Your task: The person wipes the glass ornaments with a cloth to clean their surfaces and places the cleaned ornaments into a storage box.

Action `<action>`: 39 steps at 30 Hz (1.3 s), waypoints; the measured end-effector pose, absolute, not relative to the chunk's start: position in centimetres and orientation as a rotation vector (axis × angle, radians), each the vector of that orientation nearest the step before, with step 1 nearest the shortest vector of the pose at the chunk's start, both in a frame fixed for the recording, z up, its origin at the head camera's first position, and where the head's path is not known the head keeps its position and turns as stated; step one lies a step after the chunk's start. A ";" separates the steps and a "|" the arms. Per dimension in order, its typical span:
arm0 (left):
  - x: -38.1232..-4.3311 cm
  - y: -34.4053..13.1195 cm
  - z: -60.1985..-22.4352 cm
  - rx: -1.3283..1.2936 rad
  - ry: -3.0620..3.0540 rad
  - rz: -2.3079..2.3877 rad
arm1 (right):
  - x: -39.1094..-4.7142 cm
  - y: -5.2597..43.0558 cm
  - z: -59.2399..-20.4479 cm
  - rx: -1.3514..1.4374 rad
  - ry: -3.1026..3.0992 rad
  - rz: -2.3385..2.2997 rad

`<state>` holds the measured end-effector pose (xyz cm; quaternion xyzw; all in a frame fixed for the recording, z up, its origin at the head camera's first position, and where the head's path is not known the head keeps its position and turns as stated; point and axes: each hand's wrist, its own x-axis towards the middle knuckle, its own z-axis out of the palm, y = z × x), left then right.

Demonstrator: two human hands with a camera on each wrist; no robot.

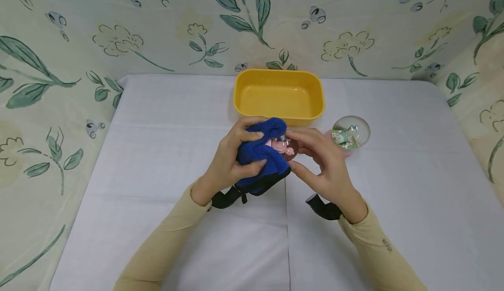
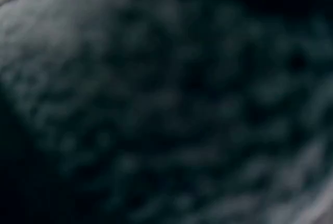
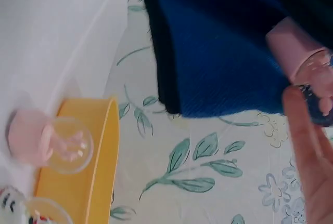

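My left hand [image 1: 232,151] grips a blue cloth [image 1: 260,155] with black edging, bunched around a small snow globe [image 1: 284,147] with a pink figure inside. From the other side my right hand [image 1: 327,164] holds the globe's clear dome between thumb and fingers. In the right wrist view the globe's pink base [image 3: 294,50] shows against the hanging cloth [image 3: 218,73], with a finger [image 3: 299,112] touching near the dome. Dark, blurred fabric [image 2: 166,104] fills the left wrist view.
A yellow bin [image 1: 279,118] stands at the back of the white table [image 1: 157,159]. Right of it lies another snow globe [image 1: 350,133], partly behind my right hand. The right wrist view shows a pink-based globe [image 3: 31,138] and a white-based one [image 3: 13,206] near the bin.
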<state>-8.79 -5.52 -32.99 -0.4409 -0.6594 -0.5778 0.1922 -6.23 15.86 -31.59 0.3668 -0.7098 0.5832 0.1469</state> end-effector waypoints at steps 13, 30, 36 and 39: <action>-8.7 -5.4 -32.3 -1.427 -1.917 -1.310 | -6.1 15.6 -32.6 0.683 -2.043 1.907; -8.9 -5.7 -33.1 -1.168 -1.916 -1.780 | -6.6 15.9 -32.0 1.098 -2.072 1.427; -8.9 -5.8 -32.8 -1.279 -1.916 -1.702 | -7.1 16.0 -32.5 1.112 -1.961 1.297; -8.9 -5.7 -32.7 -1.358 -1.893 -1.628 | -7.1 16.1 -32.8 1.070 -1.983 1.399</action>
